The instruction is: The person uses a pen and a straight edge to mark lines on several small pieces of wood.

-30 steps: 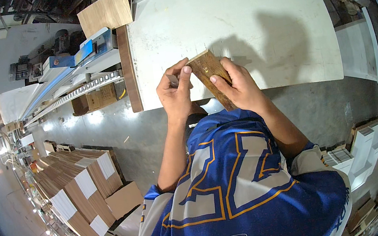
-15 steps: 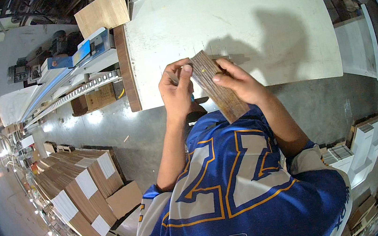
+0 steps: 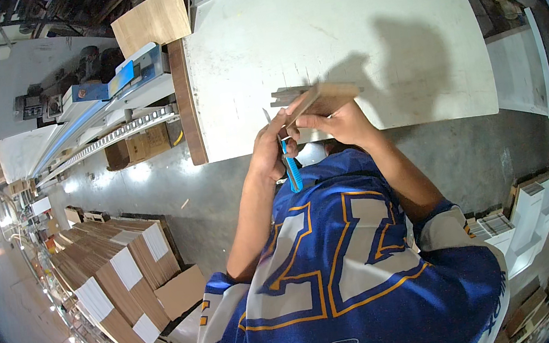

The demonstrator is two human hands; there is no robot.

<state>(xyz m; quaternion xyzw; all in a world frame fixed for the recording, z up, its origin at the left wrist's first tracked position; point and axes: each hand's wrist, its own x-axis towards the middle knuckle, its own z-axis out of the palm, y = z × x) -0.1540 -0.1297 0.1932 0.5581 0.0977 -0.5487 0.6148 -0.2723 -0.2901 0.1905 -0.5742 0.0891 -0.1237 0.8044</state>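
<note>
In my left hand point(image 3: 273, 145) is a utility knife with a blue handle point(image 3: 294, 171). The handle hangs down toward my shirt, and a thin pale blade point(image 3: 266, 114) shows above my thumb. My right hand point(image 3: 351, 123) is closed on a short brown wooden board point(image 3: 333, 98), thumb on the near side, held tilted above the table's near edge. The fingers of my left hand come up to the board's left end; whether they grip it cannot be made out. Behind the board, thin grey-brown strips point(image 3: 288, 94) lie on the white table point(image 3: 312, 30).
A brown edge strip point(image 3: 186, 107) runs along the table's left side, with a light wooden panel point(image 3: 152, 20) beyond. Left of it stands a machine with a blue and silver rail point(image 3: 86, 116). Stacked brown panels point(image 3: 118, 269) stand behind on the left, white panels point(image 3: 533, 215) on the right.
The board has turned from its broad face showing to a tilted, edge-on position. My left hand has dropped slightly, and the blue knife handle has come into plain sight.
</note>
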